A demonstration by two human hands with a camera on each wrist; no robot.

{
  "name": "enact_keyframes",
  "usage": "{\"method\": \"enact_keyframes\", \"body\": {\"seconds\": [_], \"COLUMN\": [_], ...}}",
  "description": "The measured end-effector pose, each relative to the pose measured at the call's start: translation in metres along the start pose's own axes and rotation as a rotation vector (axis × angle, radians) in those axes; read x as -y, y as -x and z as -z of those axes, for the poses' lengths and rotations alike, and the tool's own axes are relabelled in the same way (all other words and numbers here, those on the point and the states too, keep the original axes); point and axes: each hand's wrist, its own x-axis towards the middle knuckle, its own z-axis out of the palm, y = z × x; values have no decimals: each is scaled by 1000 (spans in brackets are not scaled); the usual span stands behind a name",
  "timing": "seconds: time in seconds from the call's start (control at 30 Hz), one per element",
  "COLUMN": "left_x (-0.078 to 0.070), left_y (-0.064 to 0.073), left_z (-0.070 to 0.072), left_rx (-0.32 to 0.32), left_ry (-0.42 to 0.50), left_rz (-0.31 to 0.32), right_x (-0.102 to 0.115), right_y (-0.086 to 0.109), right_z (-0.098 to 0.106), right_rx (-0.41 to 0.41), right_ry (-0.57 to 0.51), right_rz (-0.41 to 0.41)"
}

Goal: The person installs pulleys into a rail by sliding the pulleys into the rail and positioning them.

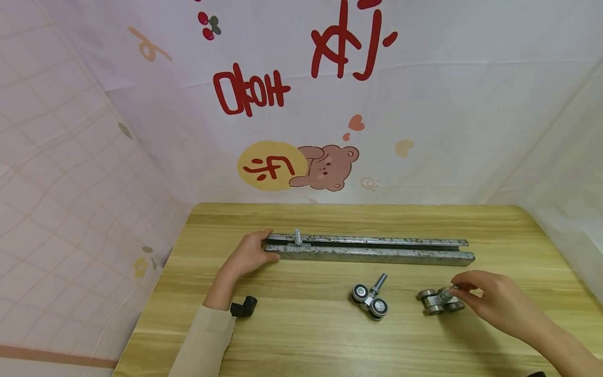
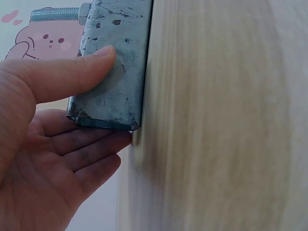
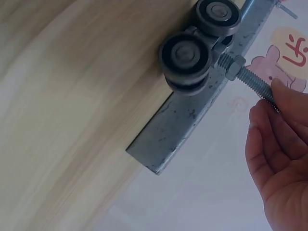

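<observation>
A slotted steel track (image 1: 377, 256) with worn, speckled sides lies across the table. My left hand (image 1: 249, 254) grips its left end, the thumb (image 2: 98, 62) flat on the near face and the other fingers at the end and far side. Near that end, a bolt (image 1: 298, 236) stands up out of the slot. At the right, my right hand (image 1: 501, 303) pinches the threaded bolt (image 3: 255, 83) of a roller trolley (image 1: 431, 303) between thumb and fingertips. The trolley's wheels are turned toward the left, in front of the track's right end.
A second roller trolley (image 1: 369, 301) lies on the wooden table (image 1: 306, 340) between the hands, its bolt slanting up and right. A small black bent piece (image 1: 244, 307) shows beside the left sleeve. Printed white cloth (image 1: 424, 104) hangs behind the table.
</observation>
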Motion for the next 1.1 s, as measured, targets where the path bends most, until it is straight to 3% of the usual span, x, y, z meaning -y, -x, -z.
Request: {"method": "enact_keyframes", "body": {"seconds": [0.13,0.47,0.93,1.1], "left_x": [0,1,4,4], "left_y": [0,-1,-2,-2], "left_z": [0,0,-1,-1], "left_rx": [1,4,6,3], "left_ry": [0,-5,-1,-3], "left_rz": [0,-3,-15,-16], "right_x": [-3,-9,-27,-33], "right_y": [3,14,19,20], "right_z": [2,7,15,17], "right_rx": [-16,-34,-99,-88], "right_ry": [12,30,28,51], "right_rz": [-11,-135,-21,-22]}}
